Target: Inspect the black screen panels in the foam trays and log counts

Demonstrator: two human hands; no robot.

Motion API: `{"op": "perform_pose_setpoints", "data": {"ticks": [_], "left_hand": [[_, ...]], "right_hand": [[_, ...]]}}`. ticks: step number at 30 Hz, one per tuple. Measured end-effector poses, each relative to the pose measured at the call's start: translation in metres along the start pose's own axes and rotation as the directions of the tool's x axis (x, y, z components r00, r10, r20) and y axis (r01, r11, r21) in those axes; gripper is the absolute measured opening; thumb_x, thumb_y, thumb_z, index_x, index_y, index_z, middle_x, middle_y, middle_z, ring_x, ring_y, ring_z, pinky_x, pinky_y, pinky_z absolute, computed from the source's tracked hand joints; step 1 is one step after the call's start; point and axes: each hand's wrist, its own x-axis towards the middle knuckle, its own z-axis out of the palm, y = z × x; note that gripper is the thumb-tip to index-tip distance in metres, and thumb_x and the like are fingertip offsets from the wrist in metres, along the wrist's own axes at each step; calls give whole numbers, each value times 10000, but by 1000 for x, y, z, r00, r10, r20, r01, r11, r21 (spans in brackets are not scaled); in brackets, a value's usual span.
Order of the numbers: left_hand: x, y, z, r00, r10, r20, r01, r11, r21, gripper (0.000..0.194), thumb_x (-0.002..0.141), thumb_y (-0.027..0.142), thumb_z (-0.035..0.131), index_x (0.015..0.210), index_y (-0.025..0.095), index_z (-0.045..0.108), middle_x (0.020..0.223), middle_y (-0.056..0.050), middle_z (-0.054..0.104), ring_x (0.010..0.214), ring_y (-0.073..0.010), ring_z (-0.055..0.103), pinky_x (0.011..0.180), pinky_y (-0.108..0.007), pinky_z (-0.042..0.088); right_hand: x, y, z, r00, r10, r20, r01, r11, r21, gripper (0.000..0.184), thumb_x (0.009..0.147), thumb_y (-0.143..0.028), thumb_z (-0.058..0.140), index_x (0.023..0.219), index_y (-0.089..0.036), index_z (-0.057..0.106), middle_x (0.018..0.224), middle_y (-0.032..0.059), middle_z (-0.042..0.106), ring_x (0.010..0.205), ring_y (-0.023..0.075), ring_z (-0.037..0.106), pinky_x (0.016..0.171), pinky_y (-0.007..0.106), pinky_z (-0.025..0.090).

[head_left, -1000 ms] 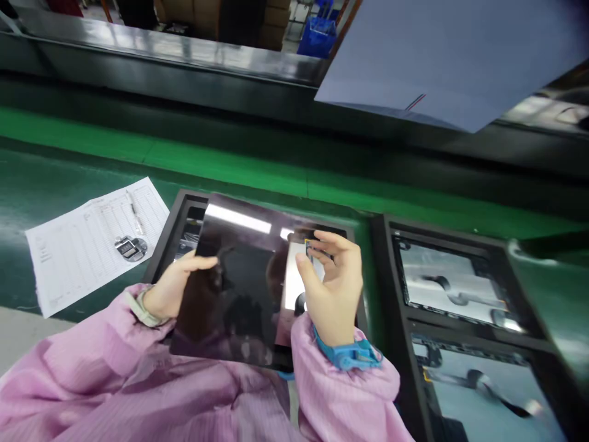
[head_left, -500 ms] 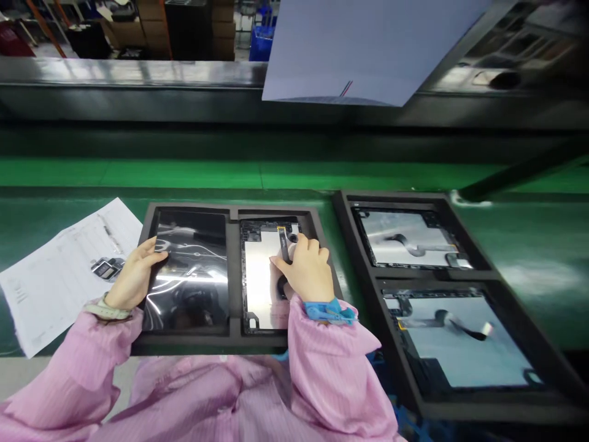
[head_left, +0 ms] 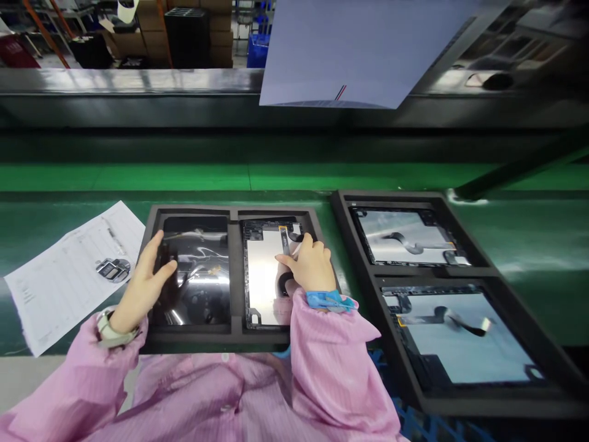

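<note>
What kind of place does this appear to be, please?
Probably an electronics assembly workshop: foam-like trays hold flat device panels with ribbon cables, on a green workbench, with stacked cartons behind.

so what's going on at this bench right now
A person in pink sleeves is working over a black two-compartment tray. Their bare right hand is at the silver-backed panel with a dark ribbon cable in the right compartment. The open left hand is over the left edge of the glossy black sheet in the other compartment. A second black tray to the right holds two more silver-backed panels, and a printed white paper sheet lies to the left.
</note>
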Motion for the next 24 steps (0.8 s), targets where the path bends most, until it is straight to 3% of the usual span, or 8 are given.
{"op": "perform_pose_setpoints", "data": {"ticks": [2, 5, 8, 12, 15, 17, 20, 24], "left_hand": [[-14, 8, 7, 985, 76, 157, -90, 993, 82, 713, 900, 476, 628, 1556, 269, 442, 1696, -56, 330, 1602, -270, 261, 1362, -461, 137], [-31, 23, 27, 887, 111, 447, -215, 958, 189, 627, 939, 488, 566, 1528, 288, 488, 1695, -50, 329, 1609, -271, 240, 1363, -491, 122], [-36, 35, 43, 818, 111, 565, -275, 937, 214, 628, 958, 472, 500, 1549, 263, 462, 1705, -62, 302, 1622, -272, 197, 1363, -513, 125], [-30, 46, 43, 819, 152, 554, -302, 934, 191, 630, 969, 494, 479, 1552, 257, 453, 1709, -50, 292, 1624, -269, 186, 1364, -517, 127], [-22, 50, 37, 837, 178, 516, -285, 949, 135, 610, 966, 520, 508, 1528, 284, 479, 1687, -32, 343, 1603, -262, 246, 1364, -498, 150], [-17, 51, 36, 861, 192, 471, -252, 965, 68, 596, 961, 521, 536, 1508, 288, 498, 1661, -38, 391, 1575, -257, 310, 1358, -478, 176], [-9, 53, 38, 917, 185, 353, -145, 980, -138, 551, 949, 481, 583, 1455, 270, 527, 1594, -67, 484, 1513, -249, 418, 1318, -440, 282], [3, 61, 44, 977, 113, 183, -12, 878, -479, 415, 893, 391, 690, 1269, 231, 617, 1378, -89, 649, 1349, -241, 583, 1220, -389, 410]], "right_hand": [[6, 3, 2, 1000, 8, -18, -7, 999, 42, 802, 843, -397, 746, 1465, -18, 410, 1339, 295, 563, 1288, 427, 537, 1040, 494, 459], [14, 9, 3, 998, 30, -51, -24, 992, 126, 864, 756, -376, 813, 1442, -27, 420, 1327, 281, 578, 1281, 412, 560, 1064, 493, 460], [18, 17, 1, 994, 53, -91, -31, 973, 231, 900, 701, -349, 822, 1444, -48, 414, 1321, 267, 580, 1255, 390, 578, 1071, 504, 461], [22, 27, -3, 991, 52, -123, 3, 913, 408, 897, 608, -377, 845, 1382, -91, 492, 1259, 207, 604, 1228, 358, 572, 1083, 506, 452], [26, 28, -2, 994, 10, -109, 56, 813, 580, 823, 699, -623, 723, 1317, -106, 558, 1010, 95, 649, 969, 246, 623, 914, 404, 521], [28, 25, 0, 993, -30, -117, 102, 729, 676, 741, 738, -745, 595, 1130, -119, 645, 827, 37, 617, 802, 185, 572, 797, 351, 511], [31, 18, -3, 981, -68, -179, 184, 599, 779, 664, 694, -786, 579, 892, -155, 636, 768, 25, 602, 754, 155, 529, 741, 317, 492], [33, 6, -24, 961, -116, -253, 277, 454, 846, 548, 763, -699, 535, 953, -190, 612, 855, 27, 653, 776, 149, 583, 734, 303, 525]]}}
